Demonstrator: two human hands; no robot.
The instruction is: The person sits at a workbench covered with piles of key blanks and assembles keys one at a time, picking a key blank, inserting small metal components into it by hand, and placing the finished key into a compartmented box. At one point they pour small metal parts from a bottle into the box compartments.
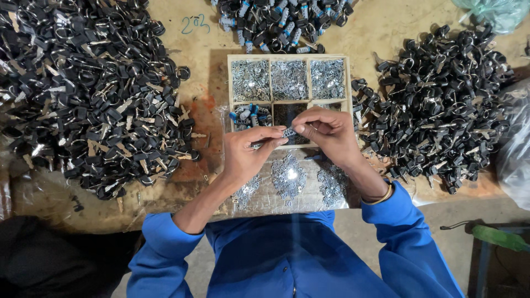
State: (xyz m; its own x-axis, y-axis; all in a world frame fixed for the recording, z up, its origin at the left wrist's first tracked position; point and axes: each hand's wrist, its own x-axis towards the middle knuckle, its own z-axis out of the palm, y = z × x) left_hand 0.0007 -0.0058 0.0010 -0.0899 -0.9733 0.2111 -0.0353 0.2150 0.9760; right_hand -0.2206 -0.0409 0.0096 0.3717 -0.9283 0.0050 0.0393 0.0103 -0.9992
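Both hands meet over the wooden tray (348, 83), front row. Left hand (245, 154) & right hand (326, 132) pinch one small metal key part (287, 132) btwn fingertips (too small to ID). Looks like the fitting step; next move likely needs fine alignment. Key piles (88, 94) crowd both sides; little free room.

Key heaps left (94, 94), right (441, 105) and ahead (281, 22) hem the wooden tray (345, 83); bare tabletop strips (204, 72) between them; both hands (248, 154) (326, 132) over tray's near edge.
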